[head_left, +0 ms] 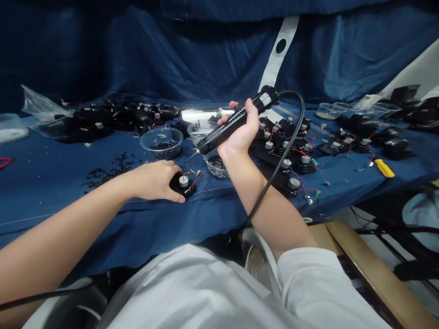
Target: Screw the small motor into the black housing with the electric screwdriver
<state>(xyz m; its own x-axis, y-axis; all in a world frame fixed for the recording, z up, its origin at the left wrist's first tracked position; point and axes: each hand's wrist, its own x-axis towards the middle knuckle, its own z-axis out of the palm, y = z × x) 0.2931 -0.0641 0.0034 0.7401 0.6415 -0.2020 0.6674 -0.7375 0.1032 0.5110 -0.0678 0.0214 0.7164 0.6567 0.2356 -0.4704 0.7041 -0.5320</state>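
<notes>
My right hand (242,130) is wrapped round a black electric screwdriver (228,128), tilted with its thin bit pointing down and left. The bit's tip is in the air, apart from the part below it. My left hand (159,180) grips a small black housing (190,188) on the cloth, thumb at its near side and fingers over its far side. On that housing sit a round silvery motor (184,181) and red wires with small metal pieces. A cord (291,151) runs from the screwdriver's rear down past my right forearm.
Clear bowls of small dark parts (162,142) and of screws (217,165) stand beyond my hands. Loose black pieces (109,171) lie at left. Several motor housings (288,164) crowd the right, near a yellow-handled tool (384,168). Blue cloth (206,214) covers the table to its front edge.
</notes>
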